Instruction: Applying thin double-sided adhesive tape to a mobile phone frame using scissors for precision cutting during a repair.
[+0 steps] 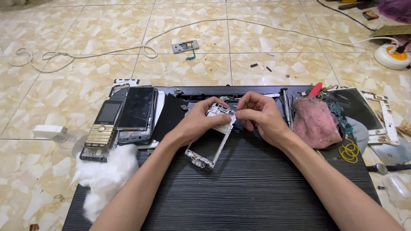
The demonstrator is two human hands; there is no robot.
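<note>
White phone frame (pixel 212 139) at centre of frame, tilted above a black ribbed board (pixel 257 188). Left hand (pixel 197 122) curled round its upper edge, forearm rising from lower left. Right hand (pixel 259 114) pinching the frame's top corner, fingers bent close. Pink cloth (pixel 314 122) at right, cotton wad (pixel 107 173) lower left.

We see a floor (pixel 64 38) of glossy cream and tan marbled tiles with grey grout lines, lit brightly and evenly. On it lies a low dark board (pixel 257 192) with fine ridges, our work surface. A white cable (pixel 128 49) snakes across the tiles behind it.
</note>
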